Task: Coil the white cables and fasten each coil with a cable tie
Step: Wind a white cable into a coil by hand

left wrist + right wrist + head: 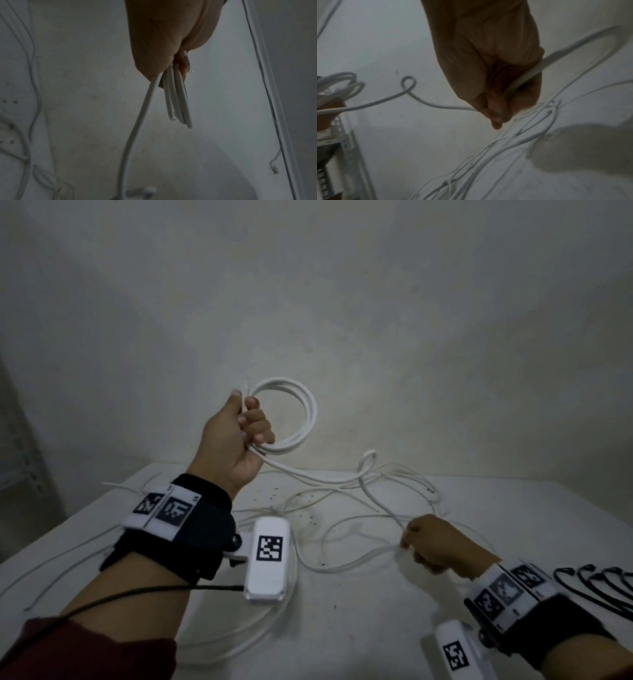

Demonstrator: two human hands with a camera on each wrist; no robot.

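From the head view we see our left hand (236,440) raised above the bench (376,611), its grip closed round a white cable coil (294,412). Our right hand (431,542) pinches the trailing cable (376,501) near the bench's right edge, black cable ties (603,583) beside it. The left wrist view shows coil loops (178,102) hanging from the fist; the right wrist view shows fingers (496,112) curled on the strand.

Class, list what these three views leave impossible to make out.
- Black cable ties: cut off by the head view's right edge, count unknown.
- Coil turns inside the left hand: hidden by fingers.
- Right hand grip on the cable: motion-blurred in the right wrist view.
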